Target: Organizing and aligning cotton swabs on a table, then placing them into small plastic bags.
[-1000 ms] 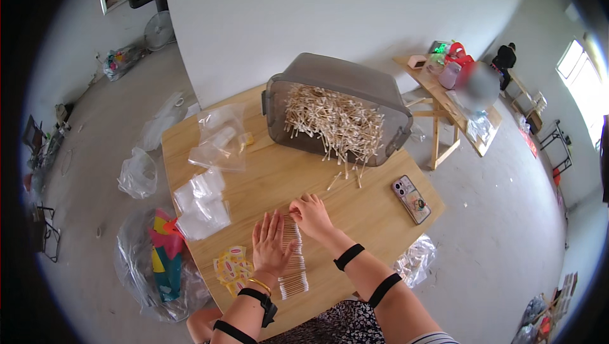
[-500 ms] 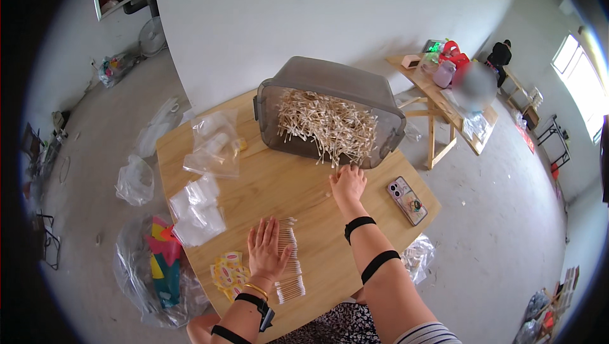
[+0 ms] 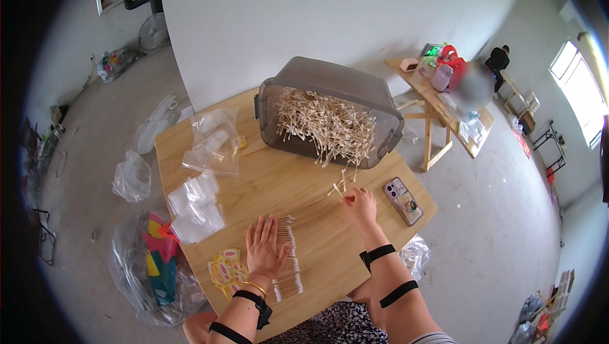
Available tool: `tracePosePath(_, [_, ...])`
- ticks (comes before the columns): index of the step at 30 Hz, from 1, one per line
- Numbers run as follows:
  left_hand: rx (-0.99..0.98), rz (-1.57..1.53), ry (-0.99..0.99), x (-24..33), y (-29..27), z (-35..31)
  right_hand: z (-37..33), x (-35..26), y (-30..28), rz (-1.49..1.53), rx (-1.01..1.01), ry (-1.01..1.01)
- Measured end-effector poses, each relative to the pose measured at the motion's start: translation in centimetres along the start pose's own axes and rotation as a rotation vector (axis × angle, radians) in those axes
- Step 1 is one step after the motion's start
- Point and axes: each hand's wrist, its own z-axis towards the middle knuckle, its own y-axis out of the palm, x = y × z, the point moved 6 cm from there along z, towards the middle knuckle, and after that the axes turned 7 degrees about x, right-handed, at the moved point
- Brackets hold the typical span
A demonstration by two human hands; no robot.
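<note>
My left hand [image 3: 262,247] lies flat on the wooden table [image 3: 317,207], fingers stretched out. Its thumb side rests against a neat row of cotton swabs [image 3: 289,261] laid side by side. Just below the mouth of a grey plastic bin, my right hand [image 3: 360,206] has its fingers pinched together. A few loose cotton swabs [image 3: 336,190] stick out at the fingertips; how many are gripped is hard to make out. The grey bin [image 3: 336,71] is tipped on its side, opening toward me, with a heap of cotton swabs [image 3: 327,122] inside.
Clear plastic bags [image 3: 196,207] and yellow packets [image 3: 228,271] lie on the table's left. A phone [image 3: 403,201] is right of my right hand. A bag with coloured pieces [image 3: 162,261] sits on the floor. Behind stand another table [image 3: 438,100] and a person [image 3: 499,58].
My right hand has drawn back from the bin's lip, toward me and slightly right, and loose swabs now show at its fingertips. My left hand stays by the row.
</note>
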Motion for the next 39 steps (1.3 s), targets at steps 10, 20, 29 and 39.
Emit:
tracePosePath(10, [0.003,0.014,-0.003,-0.1,0.3,0.1,1.2,0.6,1.2,0.138,-0.058,0.207])
tracePosePath(20, [-0.005,0.010,-0.012,-0.3,0.3,0.0,2.6,-1.7,2.7,-0.160,0.052,0.220])
tracePosePath(29, [0.033,-0.030,-0.001,-0.3,-0.2,-0.1,1.3,-3.8,3.6,-0.041,-0.011,0.144])
tracePosePath(39, [0.010,-0.005,-0.024,-0.3,0.4,0.1,1.8,-5.4,6.4,0.166,-0.017,-0.010])
